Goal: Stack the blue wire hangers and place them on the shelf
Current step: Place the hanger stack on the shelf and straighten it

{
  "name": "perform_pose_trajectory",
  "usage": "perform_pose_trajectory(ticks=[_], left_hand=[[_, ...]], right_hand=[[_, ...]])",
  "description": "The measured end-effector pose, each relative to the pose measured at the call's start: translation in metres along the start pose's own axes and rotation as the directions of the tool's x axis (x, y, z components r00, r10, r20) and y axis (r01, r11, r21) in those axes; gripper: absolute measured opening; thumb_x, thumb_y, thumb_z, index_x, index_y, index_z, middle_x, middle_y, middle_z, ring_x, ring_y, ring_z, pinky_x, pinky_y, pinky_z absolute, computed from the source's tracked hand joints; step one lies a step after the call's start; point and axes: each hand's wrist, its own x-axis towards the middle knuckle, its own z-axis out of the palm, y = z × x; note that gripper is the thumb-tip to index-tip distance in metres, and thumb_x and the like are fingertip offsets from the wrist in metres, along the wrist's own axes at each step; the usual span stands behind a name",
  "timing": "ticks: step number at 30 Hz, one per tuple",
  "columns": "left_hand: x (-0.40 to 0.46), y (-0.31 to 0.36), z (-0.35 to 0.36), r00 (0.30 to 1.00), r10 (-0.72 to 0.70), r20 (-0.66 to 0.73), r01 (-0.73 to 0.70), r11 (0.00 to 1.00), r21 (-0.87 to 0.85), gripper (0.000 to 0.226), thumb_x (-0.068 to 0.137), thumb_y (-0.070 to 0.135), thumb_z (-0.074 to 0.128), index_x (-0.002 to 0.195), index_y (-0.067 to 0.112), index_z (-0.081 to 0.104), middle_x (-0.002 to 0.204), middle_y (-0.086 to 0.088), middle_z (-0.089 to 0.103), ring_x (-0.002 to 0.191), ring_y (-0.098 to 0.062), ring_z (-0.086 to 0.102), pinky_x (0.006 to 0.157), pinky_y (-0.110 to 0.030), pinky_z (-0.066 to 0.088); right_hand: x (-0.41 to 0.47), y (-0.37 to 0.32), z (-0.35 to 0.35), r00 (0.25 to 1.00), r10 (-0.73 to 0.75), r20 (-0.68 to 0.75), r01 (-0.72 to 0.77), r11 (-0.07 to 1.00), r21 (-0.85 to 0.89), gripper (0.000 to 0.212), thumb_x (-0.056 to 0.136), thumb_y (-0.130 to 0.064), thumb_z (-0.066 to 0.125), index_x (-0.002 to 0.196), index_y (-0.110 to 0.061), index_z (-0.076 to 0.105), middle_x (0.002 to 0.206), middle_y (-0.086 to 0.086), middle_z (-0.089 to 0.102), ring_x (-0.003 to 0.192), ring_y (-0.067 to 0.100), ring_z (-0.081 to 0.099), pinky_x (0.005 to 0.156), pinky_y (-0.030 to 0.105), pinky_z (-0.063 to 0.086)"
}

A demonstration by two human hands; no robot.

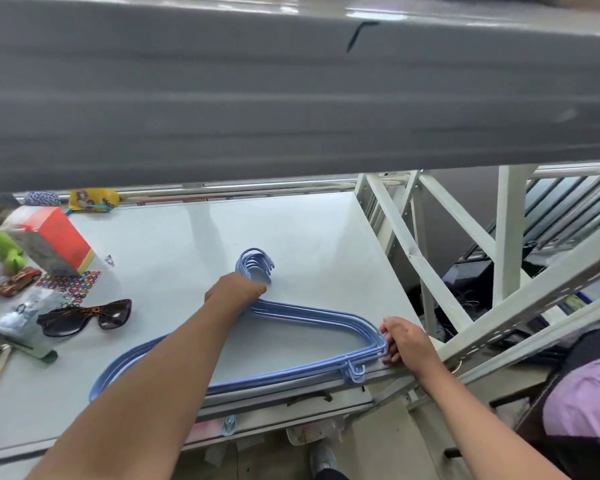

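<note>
Blue wire hangers (312, 315): a nested stack, lying flat on the white shelf (194, 237), hooks bunched together pointing toward 12 o'clock. The stack spans from the 7 o'clock area of the shelf surface to its front right corner, long bars running along the front edge.

Left hand (238, 289): resting on the stack at the neck, just below the hooks. Knuckles face the camera; fingers are curled down over the wires, but whether they pinch them cannot be told, as the fingertips are hidden.

Right hand (404, 339): at the stack's right shoulder bend, at 4 o'clock from the left hand. Fingers (388, 332) pressed together, tips touching the outer curve of the wires at the shelf's front right corner.

Other items, all at 9 o'clock from the hangers, well apart from them: dark sunglasses (87, 317) with patterned arms, lying lenses toward the camera; an orange-and-white box (54, 240) tipped on its side; a scatter of small coloured rings (75, 284) between box and sunglasses; a red toy car (18, 280) near the left edge.

A grey upper shelf (291, 98) fills the top half of the view, blurred.
</note>
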Motion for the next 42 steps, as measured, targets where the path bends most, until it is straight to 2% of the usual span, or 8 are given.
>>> perform_pose_trajectory(ticks=[4, 8, 14, 18, 26, 32, 35, 42], left_hand=[[0.001, 0.002, 0.001, 0.995, -0.076, -0.07, 0.078, 0.997, 0.025, 0.026, 0.076, 0.023, 0.057, 0.099, 0.013, 0.059, 0.092, -0.004, 0.061, 0.09, -0.027, 0.061, 0.075, -0.027, 0.043], [0.005, 0.0, 0.002, 0.993, -0.072, -0.089, 0.073, 0.997, 0.011, 0.02, 0.076, 0.018, 0.054, 0.094, 0.011, 0.058, 0.076, -0.002, 0.056, 0.081, -0.027, 0.059, 0.071, -0.027, 0.043], [0.004, 0.005, 0.005, 0.989, -0.072, -0.132, 0.078, 0.996, 0.035, 0.024, 0.083, 0.018, 0.05, 0.104, 0.012, 0.06, 0.097, -0.006, 0.059, 0.098, -0.029, 0.062, 0.078, -0.029, 0.045], [0.004, 0.006, 0.004, 0.988, -0.077, -0.132, 0.083, 0.996, 0.034, 0.027, 0.085, 0.016, 0.047, 0.108, 0.011, 0.06, 0.107, -0.007, 0.063, 0.1, -0.029, 0.062, 0.08, -0.03, 0.045], [0.005, 0.005, -0.003, 0.996, -0.079, -0.045, 0.075, 0.994, -0.079, 0.024, 0.079, 0.023, 0.055, 0.098, 0.009, 0.061, 0.09, -0.005, 0.061, 0.086, -0.027, 0.062, 0.069, -0.027, 0.042], [0.009, 0.014, -0.005, 0.989, -0.068, -0.134, 0.07, 0.998, 0.008, 0.018, 0.082, 0.017, 0.053, 0.099, 0.014, 0.057, 0.095, -0.004, 0.058, 0.091, -0.028, 0.06, 0.073, -0.029, 0.043], [0.012, 0.013, -0.003, 0.986, -0.059, -0.156, 0.057, 0.998, -0.014, 0.019, 0.082, 0.015, 0.052, 0.1, 0.012, 0.057, 0.096, -0.006, 0.058, 0.093, -0.03, 0.06, 0.074, -0.031, 0.044], [0.013, 0.011, 0.003, 0.978, -0.058, -0.201, 0.044, 0.996, -0.072, 0.012, 0.082, 0.013, 0.05, 0.093, 0.012, 0.056, 0.093, -0.008, 0.057, 0.083, -0.03, 0.054, 0.072, -0.031, 0.044]], right_hand=[[0.002, 0.002, 0.001, 1.0, 0.01, -0.005, -0.01, 0.999, 0.032, 0.036, 0.102, -0.029, 0.046, 0.082, -0.003, 0.063, 0.055, 0.006, 0.056, 0.046, 0.019, 0.054, 0.048, 0.027, 0.048], [0.003, 0.001, 0.001, 1.0, 0.017, 0.001, -0.017, 0.998, 0.063, 0.037, 0.102, -0.028, 0.047, 0.079, -0.003, 0.062, 0.055, 0.009, 0.056, 0.045, 0.019, 0.05, 0.048, 0.027, 0.045], [0.002, 0.001, 0.002, 1.0, 0.008, -0.025, -0.007, 0.999, 0.032, 0.039, 0.101, -0.028, 0.047, 0.081, 0.001, 0.062, 0.055, 0.008, 0.057, 0.047, 0.022, 0.052, 0.045, 0.027, 0.045], [0.002, 0.004, 0.004, 0.999, -0.009, -0.044, 0.01, 1.0, 0.023, 0.039, 0.101, -0.029, 0.047, 0.081, 0.002, 0.062, 0.055, 0.008, 0.058, 0.046, 0.021, 0.053, 0.048, 0.029, 0.045], [0.005, 0.01, 0.004, 0.997, -0.044, -0.059, 0.044, 0.999, 0.01, 0.038, 0.1, -0.03, 0.049, 0.078, -0.002, 0.063, 0.054, 0.007, 0.06, 0.045, 0.02, 0.054, 0.052, 0.033, 0.048], [0.004, 0.01, 0.003, 0.997, -0.049, -0.06, 0.048, 0.999, -0.022, 0.035, 0.1, -0.027, 0.049, 0.075, -0.006, 0.063, 0.055, 0.006, 0.061, 0.045, 0.02, 0.056, 0.052, 0.032, 0.048], [0.005, 0.009, 0.003, 0.997, -0.044, -0.061, 0.042, 0.998, -0.04, 0.035, 0.099, -0.027, 0.049, 0.073, -0.008, 0.062, 0.055, 0.006, 0.062, 0.045, 0.021, 0.056, 0.05, 0.03, 0.046], [0.006, 0.006, 0.003, 0.998, -0.039, -0.057, 0.035, 0.997, -0.063, 0.035, 0.099, -0.026, 0.049, 0.074, -0.005, 0.062, 0.055, 0.006, 0.061, 0.045, 0.021, 0.055, 0.046, 0.026, 0.044]])
